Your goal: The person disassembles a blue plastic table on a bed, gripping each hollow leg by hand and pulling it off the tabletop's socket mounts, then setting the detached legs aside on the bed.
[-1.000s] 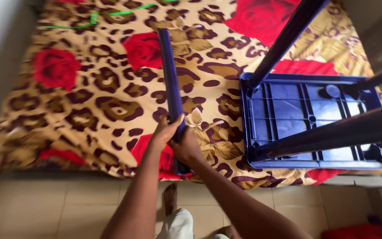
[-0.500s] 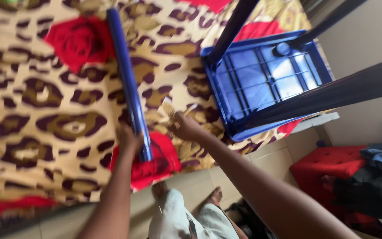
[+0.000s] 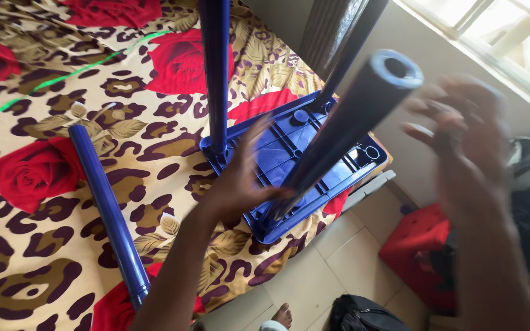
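Upturned stool (image 3: 314,153): my left hand (image 3: 240,184) open beside near leg (image 3: 345,122); right hand (image 3: 461,141) blurred, grip unclear. Risk: leg knocked loose.

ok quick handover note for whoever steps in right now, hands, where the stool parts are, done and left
Left hand: open, fingers spread at the base of the near leg, over the upturned blue stool seat.
Right hand: blurred, raised beside the open top end of that leg; grip cannot be told.
Seat lies upside down on the bed with the leopard and rose print sheet, at the edge.
Done: three legs stand in the seat's sockets.
Left: one loose blue leg lies on the sheet to the left, and a corner socket looks unfilled.
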Motion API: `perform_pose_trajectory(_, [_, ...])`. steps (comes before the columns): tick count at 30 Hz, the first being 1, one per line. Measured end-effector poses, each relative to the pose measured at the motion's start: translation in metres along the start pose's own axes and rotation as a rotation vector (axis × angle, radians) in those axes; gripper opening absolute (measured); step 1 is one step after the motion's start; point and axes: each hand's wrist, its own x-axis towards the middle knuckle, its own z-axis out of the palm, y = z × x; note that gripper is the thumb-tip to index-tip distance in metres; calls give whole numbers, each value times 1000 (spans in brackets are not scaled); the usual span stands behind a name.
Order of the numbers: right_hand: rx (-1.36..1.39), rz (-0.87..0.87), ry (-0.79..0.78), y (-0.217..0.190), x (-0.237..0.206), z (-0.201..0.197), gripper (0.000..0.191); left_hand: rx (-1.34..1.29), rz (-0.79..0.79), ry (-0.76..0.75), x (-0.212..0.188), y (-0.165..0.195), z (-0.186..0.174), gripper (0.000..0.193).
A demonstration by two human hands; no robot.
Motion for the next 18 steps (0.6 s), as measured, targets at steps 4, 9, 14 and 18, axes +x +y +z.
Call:
perform_pose_trajectory(4, [109,-227,-62,37,8,65,74,-250,9,-401,100,46,38,94])
perform_pose_trajectory(9, [-219,-303,555,45,8,111,68,-212,-57,-211,98,22,62,41])
perform_pose_trajectory(14, [-191,-193,547,31,19,125,46,-151,-75,-271,90,0,52,35])
perform_pose_trajectory(18, [-44,-94,375,41,28,106,38,-299,-255,-475,113,17,32,59])
